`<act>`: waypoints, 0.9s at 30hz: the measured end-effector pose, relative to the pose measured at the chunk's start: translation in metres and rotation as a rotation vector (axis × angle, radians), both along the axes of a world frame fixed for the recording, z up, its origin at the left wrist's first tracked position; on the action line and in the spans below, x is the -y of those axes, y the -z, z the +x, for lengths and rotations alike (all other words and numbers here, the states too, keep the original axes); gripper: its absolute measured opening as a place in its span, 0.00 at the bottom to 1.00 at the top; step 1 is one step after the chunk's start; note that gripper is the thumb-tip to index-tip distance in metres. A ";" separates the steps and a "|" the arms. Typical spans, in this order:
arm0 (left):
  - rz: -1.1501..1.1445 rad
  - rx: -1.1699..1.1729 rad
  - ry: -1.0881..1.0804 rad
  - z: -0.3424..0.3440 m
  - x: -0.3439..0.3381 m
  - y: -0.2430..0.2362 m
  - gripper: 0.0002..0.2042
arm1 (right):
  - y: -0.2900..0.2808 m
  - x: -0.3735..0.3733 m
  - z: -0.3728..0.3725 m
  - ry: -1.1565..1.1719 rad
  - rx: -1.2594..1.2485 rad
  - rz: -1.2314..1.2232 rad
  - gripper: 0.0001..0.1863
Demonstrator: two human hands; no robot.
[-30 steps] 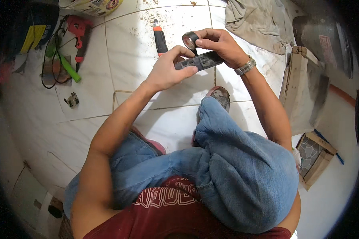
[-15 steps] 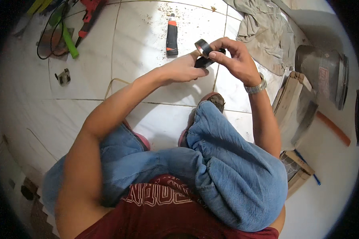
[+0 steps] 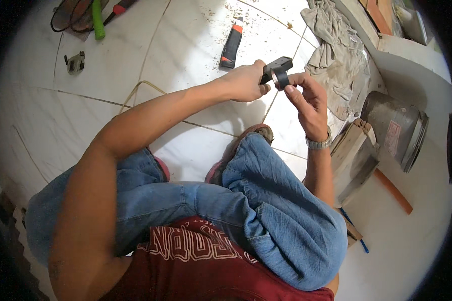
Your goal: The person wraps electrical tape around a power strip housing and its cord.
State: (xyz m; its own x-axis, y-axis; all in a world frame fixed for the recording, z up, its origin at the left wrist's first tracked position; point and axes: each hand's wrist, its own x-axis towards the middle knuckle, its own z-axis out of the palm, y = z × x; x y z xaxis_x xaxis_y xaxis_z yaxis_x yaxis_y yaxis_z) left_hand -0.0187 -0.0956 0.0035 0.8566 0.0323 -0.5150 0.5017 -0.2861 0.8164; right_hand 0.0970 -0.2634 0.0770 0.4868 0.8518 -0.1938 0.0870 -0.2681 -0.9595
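Note:
My left hand (image 3: 244, 83) is closed round a black rectangular plastic socket strip (image 3: 277, 62), held at a slant above the tiled floor with its near part hidden by my fingers. My right hand (image 3: 309, 104) pinches a roll of black tape (image 3: 281, 78) between thumb and fingers, right against the strip's near side. Whether tape is stuck to the strip, I cannot make out. On the floor just beyond my left hand lies a black and orange utility knife (image 3: 230, 47).
Upper left are a green-handled tool (image 3: 97, 20), cables and a small metal part (image 3: 76, 63). A thin wire (image 3: 135, 89) lies under my left arm. At right are a crumpled cloth (image 3: 326, 60), wooden pieces (image 3: 346, 155), a grey container (image 3: 386, 125) and an orange strip (image 3: 392, 190).
The view has swung, showing more at upper right. Both hands now sit further right; my left hand has turned the strip to a slant, and the tape roll has come down beside it.

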 end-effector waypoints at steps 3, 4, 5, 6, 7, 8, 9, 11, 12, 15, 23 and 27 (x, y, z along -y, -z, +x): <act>0.073 -0.013 -0.040 0.000 -0.007 0.002 0.29 | -0.009 0.000 -0.008 0.009 -0.046 -0.001 0.07; 0.096 -0.002 -0.052 0.001 -0.007 0.001 0.27 | -0.012 0.000 -0.009 0.027 -0.071 -0.009 0.07; 0.093 0.000 -0.050 0.001 -0.008 0.000 0.27 | -0.013 0.001 -0.009 0.029 -0.069 -0.011 0.07; 0.121 -0.013 -0.061 0.002 -0.009 -0.001 0.27 | -0.014 0.002 -0.008 0.023 -0.056 -0.015 0.08; 0.152 -0.027 -0.072 0.003 -0.011 -0.003 0.27 | -0.014 0.003 -0.008 0.016 -0.044 -0.015 0.08; 0.156 -0.012 -0.090 0.002 -0.012 0.000 0.27 | -0.012 0.002 -0.008 0.019 -0.045 -0.015 0.08; 0.156 -0.014 -0.086 0.001 -0.012 0.000 0.27 | -0.009 -0.002 -0.010 0.087 -0.082 -0.010 0.10; 0.237 0.000 -0.137 0.003 -0.011 -0.002 0.27 | -0.005 -0.006 -0.010 0.164 -0.113 -0.009 0.12; 0.198 -0.005 -0.144 0.003 -0.012 -0.003 0.28 | -0.003 -0.008 -0.009 0.167 -0.030 -0.136 0.14; 0.259 0.038 -0.125 0.002 -0.007 -0.004 0.29 | 0.007 -0.014 -0.005 0.166 0.095 -0.290 0.22; 0.177 0.041 -0.140 -0.002 -0.008 0.007 0.31 | 0.009 -0.017 0.010 0.066 0.090 -0.492 0.20; -0.092 0.026 -0.174 0.000 -0.010 -0.001 0.30 | 0.011 -0.013 0.020 -0.006 0.129 -0.578 0.20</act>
